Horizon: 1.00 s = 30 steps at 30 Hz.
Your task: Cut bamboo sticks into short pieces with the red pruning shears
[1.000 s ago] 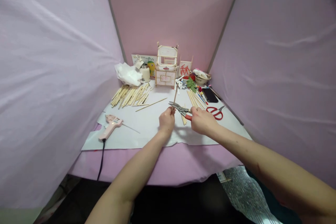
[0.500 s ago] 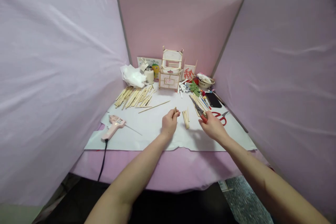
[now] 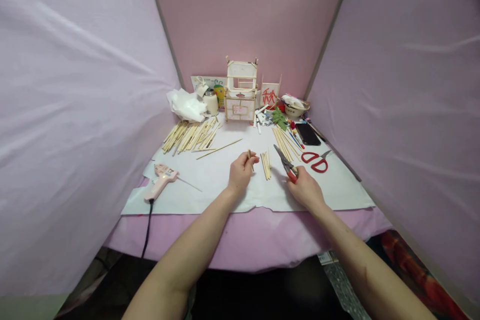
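Note:
My left hand [image 3: 242, 170] is closed around a short wooden stick [image 3: 250, 154], whose end pokes out above the fingers. In my right hand [image 3: 306, 187] is a pair of pruning shears [image 3: 285, 161] with red handles, its grey blades pointing up and to the left over the white sheet. Between the two hands lies a small row of short cut sticks [image 3: 266, 166]. Longer thin sticks [image 3: 287, 143] rest just beyond the shears. Red-handled scissors [image 3: 318, 162] lie to the right of my right hand.
A pink glue gun [image 3: 162, 182] with a black cord lies at left. Behind it are a pile of sticks [image 3: 191, 136] and a white plastic bag [image 3: 186, 105]. A small stick-built frame [image 3: 240, 106] stands at the back. A phone [image 3: 308, 134] and a bowl [image 3: 294, 111] are at right.
The shears in my right hand have moved back towards me, away from the long sticks. The left hand keeps its stick, almost in place. The view has tilted down slightly.

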Available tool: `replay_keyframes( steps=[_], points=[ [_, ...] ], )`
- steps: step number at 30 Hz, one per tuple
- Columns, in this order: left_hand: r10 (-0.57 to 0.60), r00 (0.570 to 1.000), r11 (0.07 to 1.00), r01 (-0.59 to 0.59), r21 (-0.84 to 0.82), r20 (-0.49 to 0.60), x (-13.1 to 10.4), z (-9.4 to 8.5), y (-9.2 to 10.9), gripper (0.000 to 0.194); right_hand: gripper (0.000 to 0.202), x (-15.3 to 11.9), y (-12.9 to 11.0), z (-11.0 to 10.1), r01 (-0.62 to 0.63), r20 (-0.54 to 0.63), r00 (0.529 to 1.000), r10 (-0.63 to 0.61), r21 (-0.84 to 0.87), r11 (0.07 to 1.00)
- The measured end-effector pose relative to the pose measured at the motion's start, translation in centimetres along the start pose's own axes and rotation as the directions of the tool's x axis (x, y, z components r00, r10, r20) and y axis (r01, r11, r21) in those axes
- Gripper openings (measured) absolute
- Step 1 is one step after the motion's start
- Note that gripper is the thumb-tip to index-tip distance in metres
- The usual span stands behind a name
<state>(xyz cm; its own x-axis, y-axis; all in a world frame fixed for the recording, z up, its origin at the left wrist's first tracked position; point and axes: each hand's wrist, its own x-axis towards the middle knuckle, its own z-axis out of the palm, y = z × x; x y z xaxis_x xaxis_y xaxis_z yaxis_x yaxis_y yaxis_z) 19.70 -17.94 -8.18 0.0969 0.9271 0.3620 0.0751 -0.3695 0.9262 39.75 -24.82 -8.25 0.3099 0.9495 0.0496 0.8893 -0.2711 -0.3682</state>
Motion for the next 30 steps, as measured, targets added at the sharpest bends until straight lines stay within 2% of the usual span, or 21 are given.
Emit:
replay_keyframes(
  steps=[3,7,11,14,17,20,23,26,30],
  points=[
    [-0.006,1.000,0.998,0.005,0.056,0.022,0.1,-0.4,-0.1,0.019,0.029,-0.1,-0.1,0.0,0.006,-0.014,1.000,-0.006,-0.011,1.000],
    [-0.160,0.986,0.980,0.154,0.128,0.038,0.5,-0.5,-0.5,0.017,0.030,-0.2,-0.1,-0.1,-0.008,-0.007,1.000,0.008,-0.015,1.000],
    [-0.290,0.953,0.952,0.278,0.127,0.086,2.2,-0.2,-0.2,0.015,0.029,-0.3,-0.2,0.0,-0.012,-0.018,1.000,0.011,-0.025,1.000],
    [-0.408,0.902,0.878,0.344,0.332,0.144,4.1,0.2,-0.1,0.014,0.029,-0.5,-0.3,0.1,0.001,-0.044,0.999,-0.003,-0.048,0.999],
    [-0.463,0.874,0.793,0.335,0.509,0.146,5.4,0.9,-0.5,0.021,0.027,-0.6,-0.3,0.3,0.026,-0.066,0.997,-0.031,-0.065,0.998],
    [-0.460,0.876,0.738,0.285,0.611,0.146,6.0,1.7,-1.1,0.030,0.026,-0.6,-0.2,0.5,0.039,-0.079,0.996,-0.044,-0.058,0.998],
    [-0.424,0.895,0.691,0.221,0.688,0.138,6.3,1.8,-1.3,0.024,0.026,-0.6,0.0,0.6,0.043,-0.086,0.995,-0.047,-0.046,0.998],
    [-0.364,0.927,0.617,0.167,0.769,0.091,7.1,0.0,-1.0,0.018,0.027,-0.7,0.1,0.6,0.052,-0.092,0.994,-0.056,-0.045,0.998],
    [-0.344,0.939,0.444,0.146,0.884,0.018,9.5,-5.5,0.2,0.014,0.026,-0.7,0.2,0.8,0.061,-0.103,0.993,-0.065,-0.037,0.997]
  ],
)
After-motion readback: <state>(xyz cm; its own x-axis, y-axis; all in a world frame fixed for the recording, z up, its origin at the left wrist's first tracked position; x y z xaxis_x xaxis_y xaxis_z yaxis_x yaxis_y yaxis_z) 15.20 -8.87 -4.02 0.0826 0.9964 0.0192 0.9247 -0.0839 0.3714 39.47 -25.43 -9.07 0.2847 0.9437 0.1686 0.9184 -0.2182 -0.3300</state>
